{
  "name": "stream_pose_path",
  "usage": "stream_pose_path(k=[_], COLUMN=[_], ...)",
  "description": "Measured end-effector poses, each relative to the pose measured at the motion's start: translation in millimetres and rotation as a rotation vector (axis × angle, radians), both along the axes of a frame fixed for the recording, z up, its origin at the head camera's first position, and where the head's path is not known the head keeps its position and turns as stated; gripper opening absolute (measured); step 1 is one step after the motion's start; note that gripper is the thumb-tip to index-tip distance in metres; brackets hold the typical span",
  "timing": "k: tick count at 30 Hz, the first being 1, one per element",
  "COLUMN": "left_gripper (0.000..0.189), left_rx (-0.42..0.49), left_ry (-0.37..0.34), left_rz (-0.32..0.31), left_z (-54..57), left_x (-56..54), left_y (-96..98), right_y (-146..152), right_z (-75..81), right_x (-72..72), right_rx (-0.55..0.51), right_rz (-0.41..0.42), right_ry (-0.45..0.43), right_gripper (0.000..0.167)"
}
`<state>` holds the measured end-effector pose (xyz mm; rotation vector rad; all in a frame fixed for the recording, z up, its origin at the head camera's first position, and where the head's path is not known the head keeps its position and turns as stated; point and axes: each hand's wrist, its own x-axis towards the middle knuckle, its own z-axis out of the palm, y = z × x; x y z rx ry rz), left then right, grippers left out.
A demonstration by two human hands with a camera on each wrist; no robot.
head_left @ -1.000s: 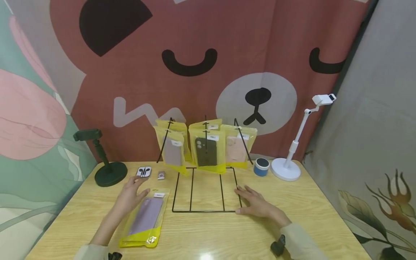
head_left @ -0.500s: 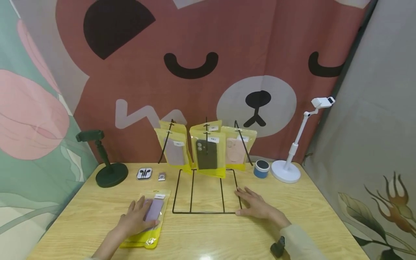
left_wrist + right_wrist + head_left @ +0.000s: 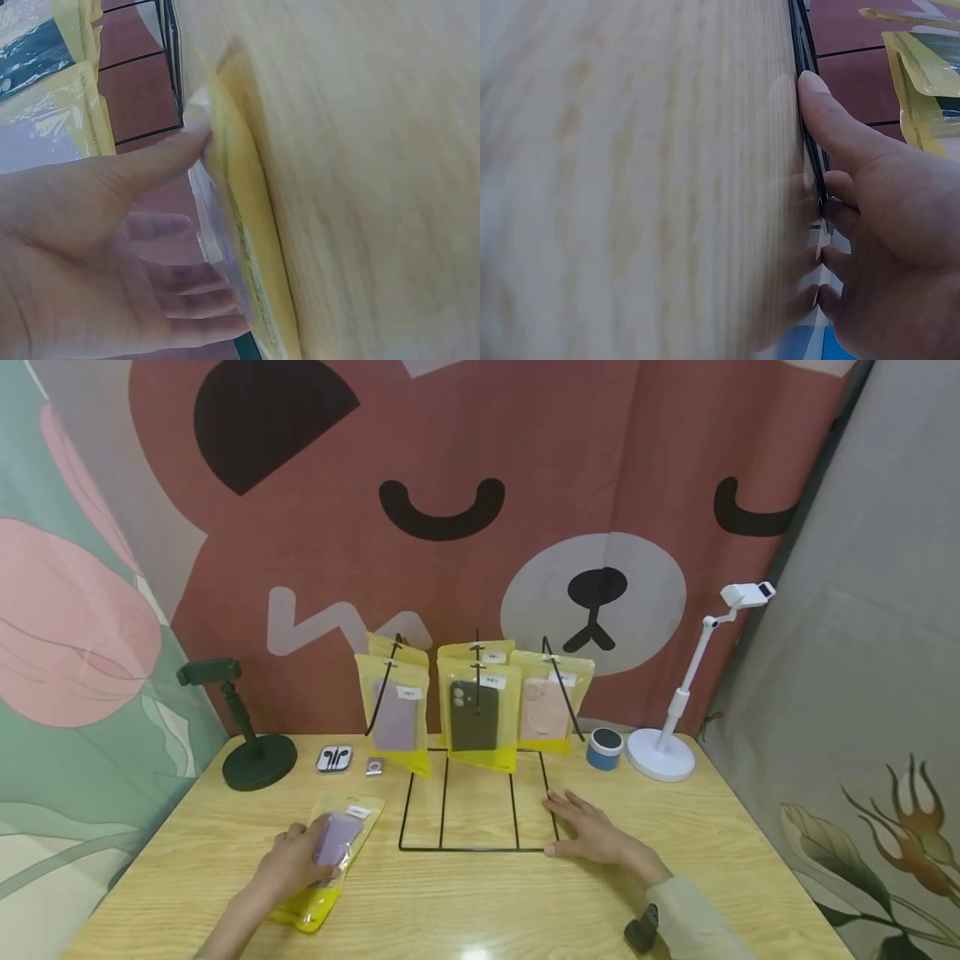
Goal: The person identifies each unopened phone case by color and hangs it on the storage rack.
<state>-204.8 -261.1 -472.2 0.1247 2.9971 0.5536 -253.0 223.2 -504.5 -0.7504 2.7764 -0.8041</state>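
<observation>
My left hand [image 3: 288, 864] grips a yellow-edged clear bag [image 3: 339, 837] with a purple phone case inside, at the left of the table. In the left wrist view the thumb presses the near edge of the bag [image 3: 244, 202], while the fingers reach along its face. My right hand [image 3: 596, 837] rests at the right side of a black wire display rack [image 3: 480, 850], fingers loosely spread. The right wrist view has its thumb against the rack's base wire [image 3: 804, 112]. Similar bags hang from the rack's prongs: purple case [image 3: 395, 722], dark case [image 3: 474, 718], pink case [image 3: 543, 710].
Behind the held bag lie boxed earphones [image 3: 334, 759] and a small square player-like item [image 3: 374, 766]. A dark green stand [image 3: 258, 762] is at the back left. A blue-and-white round jar [image 3: 603, 750] and a white stand [image 3: 660, 753] occupy the back right, before a bear-patterned curtain [image 3: 330, 552].
My left hand has come back from near the earphones onto the bag and taken hold of it; the bag has shifted and turned slightly left. My right hand has stayed at the rack.
</observation>
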Motion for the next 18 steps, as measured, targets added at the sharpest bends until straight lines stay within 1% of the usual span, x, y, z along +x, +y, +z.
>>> stream_pose_path(k=[3, 7, 10, 12, 14, 18], left_gripper=[0.086, 0.086, 0.088, 0.091, 0.097, 0.11], left_rx=[0.038, 0.045, 0.05, 0.064, 0.077, 0.091], left_ry=[0.001, -0.002, 0.03, 0.055, 0.064, 0.045], left_rz=[0.004, 0.002, -0.019, -0.033, -0.038, -0.023], left_z=[3.0, 4.7, 5.6, 5.7, 4.5, -1.9], left_x=[-0.4, -0.2, -0.2, -1.0, -2.8, -8.4], left_y=[1.8, 2.2, 1.7, 0.6, -1.5, -8.5], right_y=[0.5, -0.2, -0.5, -0.5, -0.4, 0.2], right_z=[0.2, -0.2, -0.7, -0.9, -0.8, -0.5], right_x=[0.0, 0.5, 0.4, 0.2, 0.2, 0.6], right_rx=[-0.003, -0.01, -0.007, -0.003, -0.004, -0.009], right_rz=[0.002, 0.009, 0.008, 0.005, 0.001, 0.0], right_ry=[0.002, 0.001, 0.0, 0.002, 0.003, 0.007], right_gripper=[0.082, 0.083, 0.083, 0.083, 0.083, 0.082])
